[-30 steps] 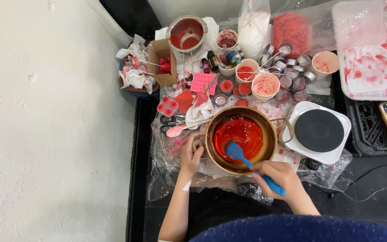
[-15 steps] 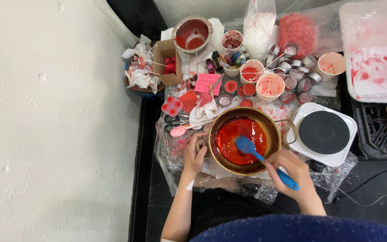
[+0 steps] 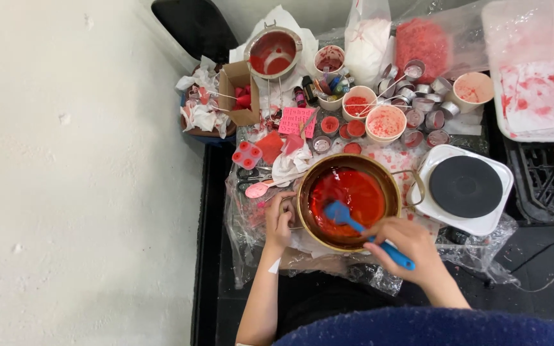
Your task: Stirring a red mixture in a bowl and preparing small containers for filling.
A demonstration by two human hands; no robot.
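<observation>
The brass-coloured pot (image 3: 349, 200) sat on the plastic-covered worktop (image 3: 251, 211), just left of the white hotplate (image 3: 464, 188). Holding a pool of red liquid, probably melted wax, it looked heavy, liable to slosh, and perhaps hot. The left hand (image 3: 279, 221) steadied it at its left rim, fingers curled against the wall; whether they gripped a handle there could not be told. The right hand (image 3: 407, 247), at the pot's near right edge, had its fingers wrapped round the handle of a blue spatula (image 3: 354, 224), a light, stiff-handled tool with a flexible blade dipped in the liquid. The handle's middle was hidden in the fist. Beyond the pot, small tins (image 3: 421, 102) and paper cups (image 3: 386, 123) crowded together, their contents hard to make out.
</observation>
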